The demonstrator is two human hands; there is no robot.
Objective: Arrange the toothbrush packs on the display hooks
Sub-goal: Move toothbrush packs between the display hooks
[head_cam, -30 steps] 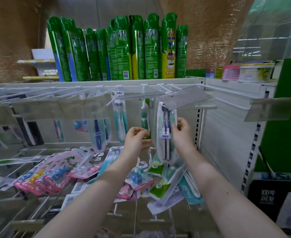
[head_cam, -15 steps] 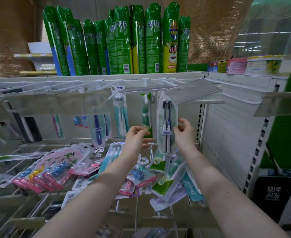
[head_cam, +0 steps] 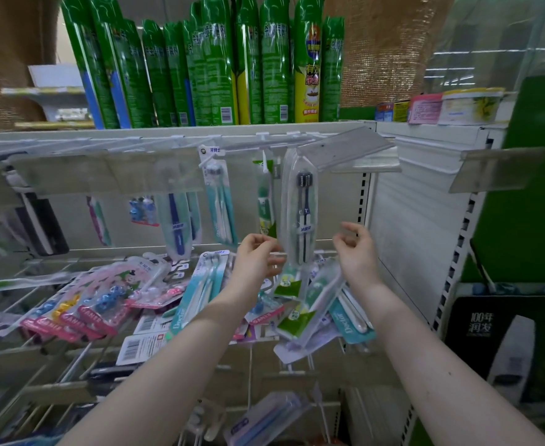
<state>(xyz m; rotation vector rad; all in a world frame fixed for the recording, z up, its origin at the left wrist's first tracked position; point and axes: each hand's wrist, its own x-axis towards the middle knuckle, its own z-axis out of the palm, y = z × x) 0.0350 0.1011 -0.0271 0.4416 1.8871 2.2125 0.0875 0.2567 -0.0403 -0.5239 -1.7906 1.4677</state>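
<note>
The clear toothbrush pack (head_cam: 299,207) hangs below the far shelf (head_cam: 168,134), left hand (head_cam: 258,257) curled at its left edge, grip unclear, right hand (head_cam: 356,251) loosely curled, empty, just right.

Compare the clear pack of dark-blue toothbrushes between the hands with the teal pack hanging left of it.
The clear pack is oval and see-through; the teal pack has a teal backing. The clear pack's brushes are navy, the teal pack's white and teal. Both hang bristles-up from the top hooks.
</note>
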